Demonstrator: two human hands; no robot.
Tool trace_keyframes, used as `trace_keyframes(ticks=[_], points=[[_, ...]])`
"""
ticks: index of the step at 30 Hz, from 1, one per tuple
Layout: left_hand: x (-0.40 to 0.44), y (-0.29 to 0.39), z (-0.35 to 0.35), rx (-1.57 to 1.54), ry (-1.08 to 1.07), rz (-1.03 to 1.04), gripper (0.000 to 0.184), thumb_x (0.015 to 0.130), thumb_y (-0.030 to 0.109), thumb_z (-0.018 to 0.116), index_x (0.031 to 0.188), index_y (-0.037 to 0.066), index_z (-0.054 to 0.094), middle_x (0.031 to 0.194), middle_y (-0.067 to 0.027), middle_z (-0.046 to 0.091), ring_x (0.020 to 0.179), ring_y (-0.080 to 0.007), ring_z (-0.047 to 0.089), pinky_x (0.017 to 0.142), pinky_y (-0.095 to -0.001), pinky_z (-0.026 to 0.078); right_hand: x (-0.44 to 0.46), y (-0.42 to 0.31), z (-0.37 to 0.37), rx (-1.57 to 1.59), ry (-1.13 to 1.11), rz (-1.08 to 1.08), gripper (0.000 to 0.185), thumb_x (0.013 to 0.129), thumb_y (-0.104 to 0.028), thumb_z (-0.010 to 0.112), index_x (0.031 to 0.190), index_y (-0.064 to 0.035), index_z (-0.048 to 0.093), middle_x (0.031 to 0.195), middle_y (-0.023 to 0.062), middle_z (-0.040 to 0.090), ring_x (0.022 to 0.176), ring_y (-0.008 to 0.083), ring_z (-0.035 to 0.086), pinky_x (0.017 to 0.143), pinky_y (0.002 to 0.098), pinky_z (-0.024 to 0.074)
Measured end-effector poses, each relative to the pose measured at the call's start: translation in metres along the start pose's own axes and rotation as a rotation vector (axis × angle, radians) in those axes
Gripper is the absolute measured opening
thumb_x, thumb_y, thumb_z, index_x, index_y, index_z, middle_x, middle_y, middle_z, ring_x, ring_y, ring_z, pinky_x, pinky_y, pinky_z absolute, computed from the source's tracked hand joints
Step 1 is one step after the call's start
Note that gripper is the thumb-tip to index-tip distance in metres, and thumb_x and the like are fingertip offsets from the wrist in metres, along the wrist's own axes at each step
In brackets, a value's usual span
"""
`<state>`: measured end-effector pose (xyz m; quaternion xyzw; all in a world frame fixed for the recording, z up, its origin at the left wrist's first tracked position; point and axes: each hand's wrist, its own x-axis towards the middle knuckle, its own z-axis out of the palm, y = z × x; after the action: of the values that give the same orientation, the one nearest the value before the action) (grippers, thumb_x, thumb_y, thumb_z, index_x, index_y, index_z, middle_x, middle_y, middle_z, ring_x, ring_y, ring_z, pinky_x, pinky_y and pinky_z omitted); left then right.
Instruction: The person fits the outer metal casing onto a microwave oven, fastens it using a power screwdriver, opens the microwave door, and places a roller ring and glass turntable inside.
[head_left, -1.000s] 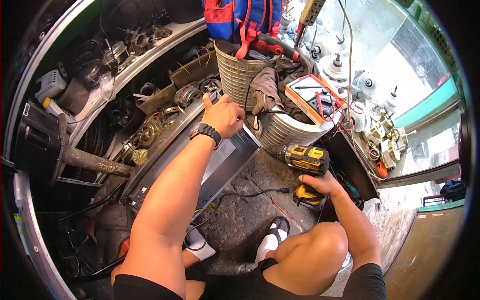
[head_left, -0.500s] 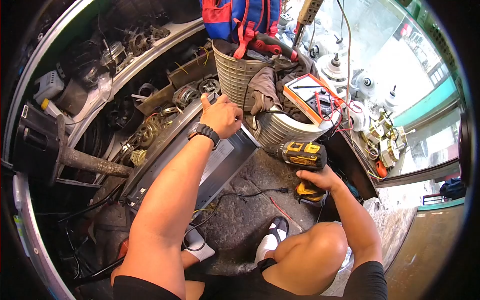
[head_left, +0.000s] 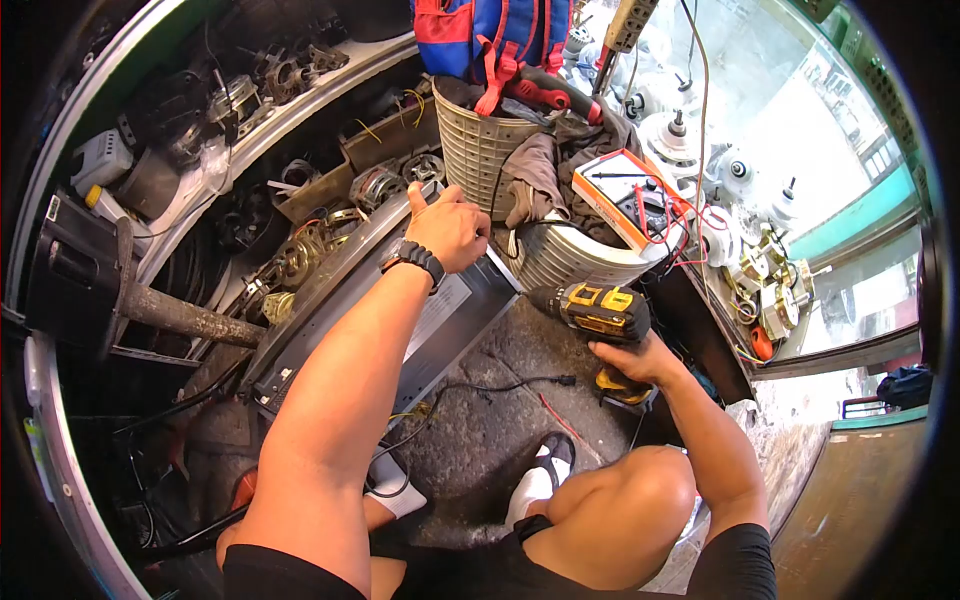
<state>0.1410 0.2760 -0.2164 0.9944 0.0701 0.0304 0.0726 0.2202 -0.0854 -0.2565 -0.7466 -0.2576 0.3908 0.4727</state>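
A dark metal appliance casing with a pale label stands tilted on the floor, left of centre. My left hand, with a dark watch on its wrist, is closed on the casing's upper end. In my right hand is a yellow and black cordless drill, held by its handle. The drill's front points left, close to the casing's right corner. Whether its tip touches the casing cannot be made out. A black cord with a plug lies on the floor below the drill.
Behind the casing stand two ribbed tubs, with dark cloths and a boxed multimeter. A red and blue backpack rests at the top. Motor parts line the left shelves; white gear units sit at the right.
The drill and my right hand have shifted slightly left, nearer the casing, and the drill's body has turned a little. My left hand keeps its place on the casing.
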Motion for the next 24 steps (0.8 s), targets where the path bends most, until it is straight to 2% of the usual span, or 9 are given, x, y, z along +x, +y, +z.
trace_keyframes(ticks=[4, 9, 16, 18, 19, 21, 22, 23, 24], points=[[0.0, 0.0, 0.0, -0.016, 0.007, 0.011, 0.012, 0.083, 0.026, 0.065, 0.085, 0.023, 0.076, 0.097, 0.0102, 0.071, 0.116, -0.0144, 0.053, 0.107, -0.0726, 0.018, 0.0, -0.005, 0.002, -0.081, -0.004, 0.009, 0.057, 0.088, -0.009, 0.079, 0.14, -0.0051, 0.054, 0.129, 0.0063, 0.066, 0.115, 0.0152, 0.061, 0.105, 0.0326, 0.0468], [0.0, 0.001, -0.002, -0.008, -0.001, 0.005, 0.012, 0.083, 0.025, 0.065, 0.085, 0.023, 0.076, 0.097, 0.0104, 0.071, 0.115, -0.0145, 0.054, 0.107, -0.0723, 0.018, 0.005, 0.009, 0.004, -0.033, -0.004, -0.126, 0.059, 0.087, -0.007, 0.079, 0.14, -0.0035, 0.052, 0.13, 0.0077, 0.066, 0.116, 0.0159, 0.061, 0.105, 0.0328, 0.0469], [0.001, 0.002, -0.003, 0.001, -0.032, 0.0, 0.013, 0.084, 0.027, 0.067, 0.09, 0.024, 0.077, 0.099, 0.0096, 0.071, 0.116, -0.0157, 0.054, 0.106, -0.0713, 0.019, 0.005, 0.002, 0.006, -0.051, 0.009, -0.058, 0.061, 0.086, -0.011, 0.08, 0.139, -0.0037, 0.052, 0.129, 0.0087, 0.067, 0.117, 0.0168, 0.061, 0.106, 0.033, 0.0463], [0.001, 0.001, -0.003, 0.012, -0.018, 0.021, 0.014, 0.086, 0.029, 0.068, 0.093, 0.024, 0.078, 0.099, 0.0091, 0.071, 0.115, -0.0167, 0.055, 0.104, -0.0718, 0.02, 0.009, 0.002, 0.004, -0.275, -0.071, -0.366, 0.058, 0.086, -0.014, 0.081, 0.137, -0.0036, 0.055, 0.126, 0.0094, 0.068, 0.115, 0.0172, 0.062, 0.106, 0.0332, 0.0465], [0.001, 0.002, -0.003, 0.014, -0.017, 0.028, 0.014, 0.086, 0.029, 0.068, 0.093, 0.024, 0.078, 0.099, 0.0091, 0.071, 0.115, -0.0167, 0.055, 0.104, -0.0718, 0.02, 0.007, -0.001, 0.003, -0.274, -0.064, -0.366, 0.058, 0.086, -0.014, 0.081, 0.137, -0.0036, 0.055, 0.126, 0.0094, 0.068, 0.115, 0.0172, 0.062, 0.106, 0.0332, 0.0465], [0.0, 0.003, -0.004, 0.023, -0.03, 0.019, 0.014, 0.085, 0.03, 0.067, 0.092, 0.024, 0.078, 0.098, 0.0088, 0.072, 0.115, -0.0168, 0.055, 0.104, -0.0715, 0.02, 0.004, -0.009, 0.0, -0.366, -0.049, -0.24, 0.054, 0.085, -0.016, 0.082, 0.133, -0.0041, 0.059, 0.124, 0.0085, 0.068, 0.112, 0.0174, 0.061, 0.105, 0.0337, 0.047], [0.001, 0.001, -0.002, 0.002, -0.021, 0.025, 0.013, 0.085, 0.03, 0.068, 0.091, 0.024, 0.078, 0.096, 0.0083, 0.072, 0.115, -0.0174, 0.055, 0.103, -0.0715, 0.021, 0.003, -0.019, 0.005, -0.014, -0.01, -0.121, 0.053, 0.085, -0.016, 0.082, 0.132, -0.005, 0.06, 0.123, 0.007, 0.068, 0.111, 0.0168, 0.061, 0.104, 0.0332, 0.0471], [0.001, 0.0, 0.0, 0.005, -0.021, 0.03, 0.013, 0.085, 0.03, 0.068, 0.091, 0.024, 0.078, 0.096, 0.0083, 0.072, 0.115, -0.0174, 0.055, 0.103, -0.0715, 0.021, -0.008, -0.035, -0.007, 0.03, -0.034, 0.189, 0.059, 0.085, -0.018, 0.083, 0.136, -0.0056, 0.057, 0.126, 0.006, 0.067, 0.115, 0.0158, 0.059, 0.104, 0.0326, 0.0465], [0.0, -0.001, 0.002, 0.013, 0.014, 0.042, 0.013, 0.085, 0.029, 0.068, 0.091, 0.024, 0.078, 0.094, 0.0086, 0.072, 0.115, -0.0176, 0.055, 0.103, -0.0715, 0.021, -0.012, -0.034, -0.013, 0.017, -0.016, 0.137, 0.06, 0.086, -0.018, 0.083, 0.137, -0.0052, 0.057, 0.128, 0.0061, 0.066, 0.116, 0.0156, 0.059, 0.105, 0.0325, 0.046]])
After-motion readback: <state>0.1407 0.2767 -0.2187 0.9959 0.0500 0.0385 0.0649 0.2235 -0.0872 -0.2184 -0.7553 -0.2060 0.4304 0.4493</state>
